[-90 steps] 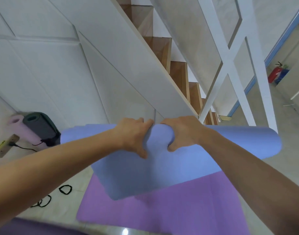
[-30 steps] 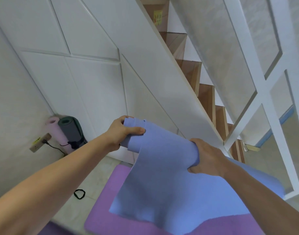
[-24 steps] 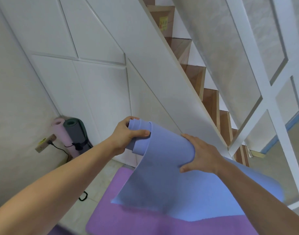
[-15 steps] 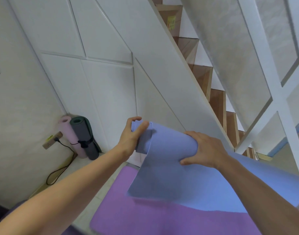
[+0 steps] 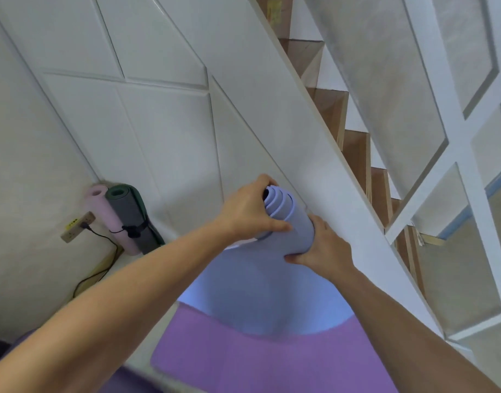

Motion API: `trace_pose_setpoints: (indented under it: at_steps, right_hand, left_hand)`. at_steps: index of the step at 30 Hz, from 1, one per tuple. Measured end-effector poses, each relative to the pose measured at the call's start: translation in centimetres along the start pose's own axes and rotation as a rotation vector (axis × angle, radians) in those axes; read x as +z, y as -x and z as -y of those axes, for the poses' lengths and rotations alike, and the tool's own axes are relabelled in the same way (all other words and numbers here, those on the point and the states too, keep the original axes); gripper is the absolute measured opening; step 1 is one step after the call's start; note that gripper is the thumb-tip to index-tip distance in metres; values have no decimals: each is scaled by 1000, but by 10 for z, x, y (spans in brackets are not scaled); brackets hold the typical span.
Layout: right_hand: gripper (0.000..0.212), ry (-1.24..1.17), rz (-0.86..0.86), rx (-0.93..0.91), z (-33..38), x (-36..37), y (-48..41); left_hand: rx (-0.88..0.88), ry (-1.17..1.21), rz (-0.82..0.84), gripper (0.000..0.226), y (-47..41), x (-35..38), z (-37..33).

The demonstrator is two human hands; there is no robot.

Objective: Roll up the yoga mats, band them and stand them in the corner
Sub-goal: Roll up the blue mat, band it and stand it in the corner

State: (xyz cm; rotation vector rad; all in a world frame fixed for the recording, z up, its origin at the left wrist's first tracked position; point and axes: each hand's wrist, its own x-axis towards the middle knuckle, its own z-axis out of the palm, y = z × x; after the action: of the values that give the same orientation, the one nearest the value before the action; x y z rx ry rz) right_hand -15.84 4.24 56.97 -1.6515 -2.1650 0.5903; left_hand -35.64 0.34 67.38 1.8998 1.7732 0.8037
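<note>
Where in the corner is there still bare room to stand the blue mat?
Bare floor shows right of the dark green mat, along the white panel wall, up to the purple mat. The corner itself is crowded: the pink mat, the green one, and the wall socket with its cable.

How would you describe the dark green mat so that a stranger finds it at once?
Look at the corner left of the stairs. Two rolled mats stand there, bound by a black band. The green mat is the dark one, right of the pink mat.
</note>
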Motion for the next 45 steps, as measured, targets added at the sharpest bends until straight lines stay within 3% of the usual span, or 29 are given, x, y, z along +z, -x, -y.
trace_pose_setpoints:
  at_steps: [5,11,20,25,28,32,34,36,40,42,45]
  right_hand:
    - [82,-210,38,119,-34,61,6]
    - [79,-458,6,284,-119,192,38]
    - [73,-630,115,513,-251,358,48]
    - [77,-683,121,524,-286,388,44]
    - [68,-662,99,597,-297,400,41]
    - [75,-697,79,567,-309,409,32]
    - [62,-733,131,514,-310,400,27]
    - [54,-843,178,474,-307,380,25]
    - [51,-1254,-70,524,-292,324,16]
    - [38,-1226,-64,442,-279,304,7]
    - [43,-1087,50,355,-264,303,3]
  left_hand:
    - [182,-312,126,61,-12,48,5]
    - [318,-474,356,50,-20,178,70]
    - [518,-466,361,43,-20,368,182]
    - [511,-516,391,50,-25,422,212]
    - [463,-580,472,47,-32,444,222]
    - [434,-603,446,53,-46,463,235]
    - [375,-608,431,59,-54,463,237]
    - [346,-613,424,65,-55,460,240]
    - [298,-599,415,88,-41,457,240]
    - [266,-555,371,99,-33,459,235]
    - [146,-503,262,80,-20,465,225]
